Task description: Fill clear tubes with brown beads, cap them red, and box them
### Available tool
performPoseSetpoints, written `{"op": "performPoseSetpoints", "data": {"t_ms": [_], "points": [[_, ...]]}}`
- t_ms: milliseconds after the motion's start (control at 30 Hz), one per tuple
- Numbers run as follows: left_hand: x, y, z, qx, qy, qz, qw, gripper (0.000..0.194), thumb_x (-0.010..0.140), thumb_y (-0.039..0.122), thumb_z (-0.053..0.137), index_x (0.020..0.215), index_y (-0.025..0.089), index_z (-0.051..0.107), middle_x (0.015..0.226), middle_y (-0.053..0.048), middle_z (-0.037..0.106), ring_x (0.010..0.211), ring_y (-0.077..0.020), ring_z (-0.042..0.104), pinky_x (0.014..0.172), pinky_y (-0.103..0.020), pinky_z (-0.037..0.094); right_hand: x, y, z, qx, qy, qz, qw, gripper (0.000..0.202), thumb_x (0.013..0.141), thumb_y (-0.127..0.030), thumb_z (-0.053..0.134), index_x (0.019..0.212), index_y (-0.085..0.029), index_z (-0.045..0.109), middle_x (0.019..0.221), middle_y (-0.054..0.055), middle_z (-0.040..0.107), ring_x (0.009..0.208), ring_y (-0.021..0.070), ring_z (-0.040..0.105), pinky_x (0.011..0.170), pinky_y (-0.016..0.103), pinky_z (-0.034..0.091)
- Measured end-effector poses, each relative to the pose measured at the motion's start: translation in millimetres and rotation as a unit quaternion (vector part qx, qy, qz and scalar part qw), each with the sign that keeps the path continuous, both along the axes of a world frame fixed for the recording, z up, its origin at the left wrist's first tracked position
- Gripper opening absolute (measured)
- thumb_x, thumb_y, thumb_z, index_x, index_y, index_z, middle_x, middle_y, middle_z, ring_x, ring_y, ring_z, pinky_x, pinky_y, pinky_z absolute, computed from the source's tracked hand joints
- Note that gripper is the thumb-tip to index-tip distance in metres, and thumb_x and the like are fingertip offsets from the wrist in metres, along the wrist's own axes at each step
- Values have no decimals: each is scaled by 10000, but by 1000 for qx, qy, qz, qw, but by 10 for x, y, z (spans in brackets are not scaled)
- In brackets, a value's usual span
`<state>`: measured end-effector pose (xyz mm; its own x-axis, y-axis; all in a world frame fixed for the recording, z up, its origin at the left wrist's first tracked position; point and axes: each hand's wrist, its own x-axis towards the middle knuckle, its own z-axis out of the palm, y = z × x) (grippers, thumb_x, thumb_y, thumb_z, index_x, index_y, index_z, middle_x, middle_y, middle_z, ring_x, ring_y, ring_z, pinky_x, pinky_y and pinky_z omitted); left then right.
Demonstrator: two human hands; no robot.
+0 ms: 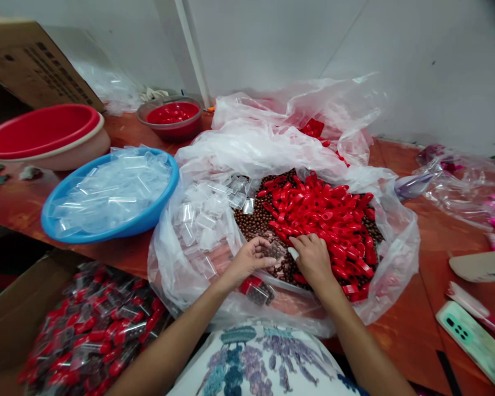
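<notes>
My left hand (252, 257) pinches a small clear plastic case (275, 251) over the brown beads (247, 224). Close by on the right, my right hand (312, 257) is closed at the near edge of a heap of red plastic pieces (313, 206), with a red piece at its fingertips. Something white covers its thumb tip. Beads and red pieces lie on a spread white plastic bag (400, 236). Empty clear cases (206, 220) lie to the left on it. Below my left hand rests a case with a red end and dark contents (256, 290).
A blue basin (171, 190) of clear cases stands left, with red and white basins (37, 132) behind. A cardboard box (8, 330) at lower left holds many red-ended cases. A phone (474, 341) lies right. A small bowl (169, 129) stands at the back.
</notes>
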<state>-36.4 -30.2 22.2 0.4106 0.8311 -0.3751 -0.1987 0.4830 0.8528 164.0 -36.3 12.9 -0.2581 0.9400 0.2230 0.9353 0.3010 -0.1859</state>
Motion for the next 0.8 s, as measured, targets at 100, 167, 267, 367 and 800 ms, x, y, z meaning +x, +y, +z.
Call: {"op": "performPoseSetpoints", "data": {"t_ms": [100,167,267,367,800], "points": [[3,-41,25,-3,-3,28,1000,462,578,249,786,959,163,538,896,-32,642,788,-156,623,656,-268,522,-3,-16,1,-8,43,-13,999,237,798,-142,533,994,-220,643,935,71,648,913,259,490,756,393,365],[6,-61,21,-14,-25,32,999,516,617,261,765,1070,169,534,988,-64,643,849,-179,634,704,-297,524,12,-55,1,-20,109,-34,993,196,817,-212,538,985,-223,639,955,64,650,937,262,507,789,408,380],[16,-77,2,-28,-45,36,998,563,635,267,756,1134,160,520,1037,-95,644,873,-194,645,747,-317,518,26,-144,21,-67,259,-64,961,256,849,-261,493,1078,-227,603,1026,62,643,955,240,549,820,396,422],[40,-82,-5,-24,-36,35,998,543,648,272,749,1126,147,524,1006,-104,653,859,-195,647,718,-304,522,17,-237,78,-124,404,-53,905,374,882,-285,435,1248,-251,505,1205,55,575,1073,219,532,885,374,428],[110,-137,-49,-2,-37,6,999,428,701,275,705,1090,162,567,985,-65,646,828,-165,630,698,-295,538,6,-357,236,-161,407,43,898,349,847,-232,492,1188,-256,563,1116,66,600,1031,212,556,892,361,446]]}}
